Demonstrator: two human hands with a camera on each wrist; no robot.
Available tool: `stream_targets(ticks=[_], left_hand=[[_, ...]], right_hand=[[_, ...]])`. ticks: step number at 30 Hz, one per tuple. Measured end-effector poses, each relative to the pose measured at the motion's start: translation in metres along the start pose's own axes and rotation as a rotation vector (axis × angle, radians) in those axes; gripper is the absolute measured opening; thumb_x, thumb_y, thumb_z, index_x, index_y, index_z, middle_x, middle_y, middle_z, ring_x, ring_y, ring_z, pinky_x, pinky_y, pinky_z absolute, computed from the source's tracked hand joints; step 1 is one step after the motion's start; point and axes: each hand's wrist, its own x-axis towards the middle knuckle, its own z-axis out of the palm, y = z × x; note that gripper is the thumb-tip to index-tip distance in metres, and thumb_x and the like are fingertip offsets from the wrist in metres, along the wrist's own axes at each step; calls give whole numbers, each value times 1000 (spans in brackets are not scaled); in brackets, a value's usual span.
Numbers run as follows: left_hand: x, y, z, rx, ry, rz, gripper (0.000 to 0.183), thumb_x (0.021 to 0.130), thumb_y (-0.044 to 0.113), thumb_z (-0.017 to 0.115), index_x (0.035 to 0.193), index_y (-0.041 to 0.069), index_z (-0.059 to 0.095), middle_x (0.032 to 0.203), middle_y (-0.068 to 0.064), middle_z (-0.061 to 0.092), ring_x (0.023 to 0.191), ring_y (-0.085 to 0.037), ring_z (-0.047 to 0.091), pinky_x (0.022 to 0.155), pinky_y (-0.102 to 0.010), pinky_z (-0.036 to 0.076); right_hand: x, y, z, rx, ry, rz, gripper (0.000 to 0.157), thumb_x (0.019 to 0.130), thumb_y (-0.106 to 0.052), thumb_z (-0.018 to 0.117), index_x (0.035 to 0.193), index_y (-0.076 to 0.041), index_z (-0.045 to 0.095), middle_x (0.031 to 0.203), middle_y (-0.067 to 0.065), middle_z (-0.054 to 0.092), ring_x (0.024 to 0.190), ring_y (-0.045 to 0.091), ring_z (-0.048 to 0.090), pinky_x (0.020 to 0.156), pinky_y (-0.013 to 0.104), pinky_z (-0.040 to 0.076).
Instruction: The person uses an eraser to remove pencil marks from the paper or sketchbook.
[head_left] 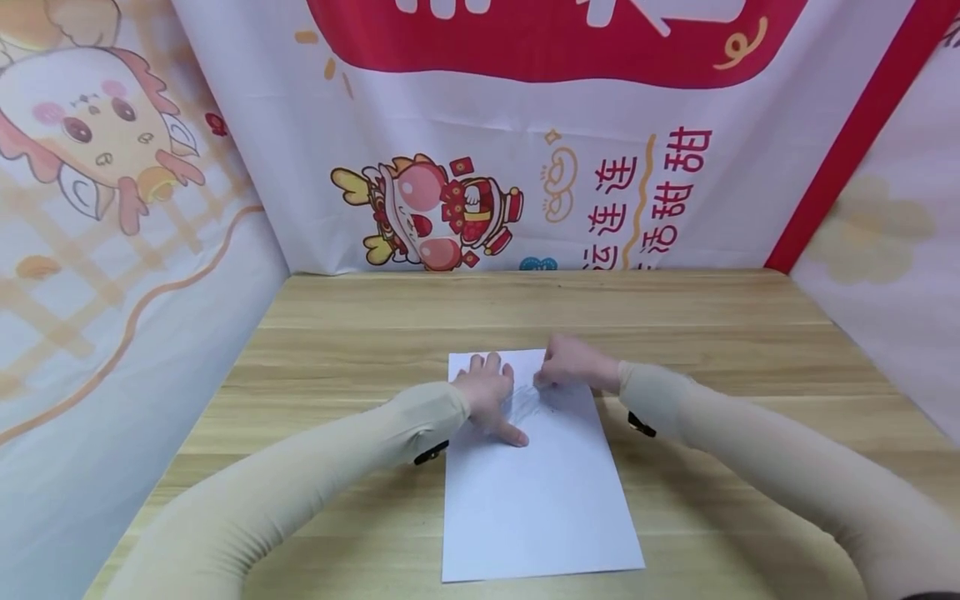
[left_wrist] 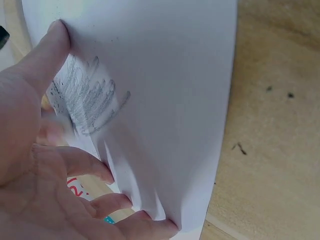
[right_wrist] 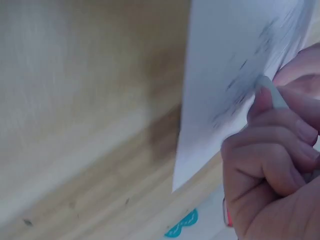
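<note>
A white sheet of paper [head_left: 540,512] lies on the table, longer side running away from me. Grey pencil shading [left_wrist: 90,97] covers a smudged patch near its upper half. My left hand [head_left: 487,396] presses the sheet beside this patch, fingers spread and thumb stretched toward me. In the right wrist view, my right hand [right_wrist: 275,150] pinches a pale white eraser [right_wrist: 274,93] between thumb and fingers, its tip at the paper. Dark crumbs [right_wrist: 235,82] are scattered on the sheet around it. The head view shows the right hand [head_left: 576,364] blurred, at the paper's far right edge.
The wooden table [head_left: 337,517] surrounds the sheet on all sides. A few dark specks [left_wrist: 241,149] lie on the wood next to the paper. Behind the table hangs a printed cloth [head_left: 300,167], with further cloths at both sides.
</note>
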Motion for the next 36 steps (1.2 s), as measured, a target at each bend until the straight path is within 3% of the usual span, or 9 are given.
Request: stream_targets(ticks=[4, 7, 10, 14, 19, 22, 25, 32, 36], left_hand=[[-1, -1, -1, 0, 4, 4, 117, 69, 72, 73, 150, -3, 33, 140, -21, 36, 124, -37, 36, 98, -51, 41], [-1, -1, -1, 10, 5, -2, 117, 69, 73, 73, 150, -2, 33, 141, -21, 36, 124, -37, 36, 99, -51, 41], [0, -1, -1, 16, 7, -4, 117, 69, 73, 73, 150, -2, 33, 141, -21, 35, 124, -37, 36, 98, -50, 41], [1, -2, 1, 10, -7, 1, 118, 68, 73, 73, 151, -2, 32, 141, -22, 35, 124, -37, 35, 98, -50, 41], [1, -3, 3, 19, 8, 1, 119, 67, 75, 72, 150, -1, 33, 140, -21, 36, 124, -37, 36, 98, -50, 41], [-1, -3, 3, 7, 22, 21, 118, 68, 74, 73, 150, -2, 33, 141, -21, 36, 125, -37, 36, 99, -50, 41], [-3, -3, 2, 0, 24, 33, 117, 69, 72, 73, 150, -3, 33, 141, -21, 36, 125, -37, 36, 98, -50, 42], [-5, -3, -1, 24, 4, 18, 117, 70, 72, 73, 151, -2, 32, 142, -21, 35, 124, -36, 35, 95, -46, 43], [-7, -2, -2, 39, 3, 30, 118, 70, 74, 71, 151, -2, 31, 142, -21, 34, 124, -37, 35, 96, -46, 43]], right_hand=[[-12, -5, 7, -30, -61, 5, 18, 84, -18, 72, 89, -1, 68, 73, 4, 62, 65, 17, 53, 57, 29, 42], [-7, -5, 5, -24, -51, -4, 16, 85, -17, 72, 85, -2, 66, 70, 4, 59, 62, 17, 50, 55, 28, 40], [6, -3, -2, -9, -12, 8, 20, 84, -15, 72, 70, -4, 65, 61, 4, 56, 55, 17, 45, 51, 27, 37], [17, 1, -9, 4, -5, 36, 22, 86, -16, 71, 69, -4, 66, 65, 7, 60, 58, 19, 50, 57, 29, 42], [9, 3, -5, 3, -7, 10, 19, 84, -18, 72, 72, -5, 68, 64, 4, 58, 57, 16, 48, 54, 28, 40], [-1, 3, -1, -20, -50, -26, 21, 83, -17, 73, 68, -3, 68, 60, 2, 56, 52, 14, 42, 48, 27, 35], [-4, 1, 0, -25, -88, -35, 18, 83, -17, 73, 71, -3, 68, 63, 4, 61, 54, 16, 46, 50, 28, 37], [13, 3, -5, -23, 47, 4, 18, 84, -17, 70, 73, -5, 63, 64, 2, 54, 56, 15, 45, 52, 26, 37], [4, 3, -2, 12, -23, -18, 17, 82, -16, 72, 71, -4, 65, 63, 3, 56, 53, 15, 44, 49, 27, 36]])
